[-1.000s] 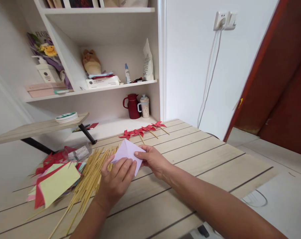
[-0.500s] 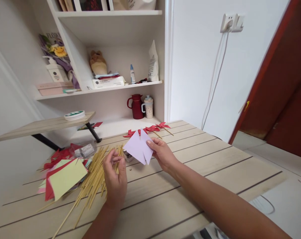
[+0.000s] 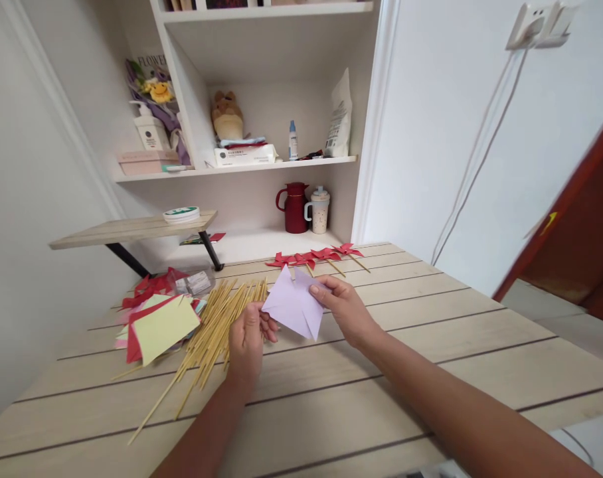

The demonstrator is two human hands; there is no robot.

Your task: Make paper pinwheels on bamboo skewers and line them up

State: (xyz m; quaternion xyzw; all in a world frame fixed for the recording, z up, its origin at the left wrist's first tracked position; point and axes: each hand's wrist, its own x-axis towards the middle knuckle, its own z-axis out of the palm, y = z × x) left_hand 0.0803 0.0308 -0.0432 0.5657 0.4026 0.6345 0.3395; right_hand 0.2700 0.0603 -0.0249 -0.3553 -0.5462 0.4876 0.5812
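Observation:
A light purple paper square (image 3: 292, 304) with slits cut in from its corners is held up above the table. My right hand (image 3: 348, 309) pinches its right side, thumb on top. At its left corner is my left hand (image 3: 252, 338), closed with thumb and fingers at the paper's edge; the fingertips are partly hidden. Left of that hand lies a loose bundle of thin wooden sticks (image 3: 219, 322). Behind the paper, several red paper pinwheels (image 3: 326, 254) on sticks lie in a row along the table's far edge.
The plank-pattern table (image 3: 331, 398) carries a stack of coloured paper sheets (image 3: 166, 326), red paper pieces (image 3: 155, 285) and a clear plastic box (image 3: 194, 284) at left. A small raised stand (image 3: 132, 230) is beyond them. A red jug (image 3: 295, 209) and a cup (image 3: 320, 212) stand in the shelf.
My left hand has gone from open and apart to closed at the paper's left corner. The purple paper has turned slightly. The camera view has swung left.

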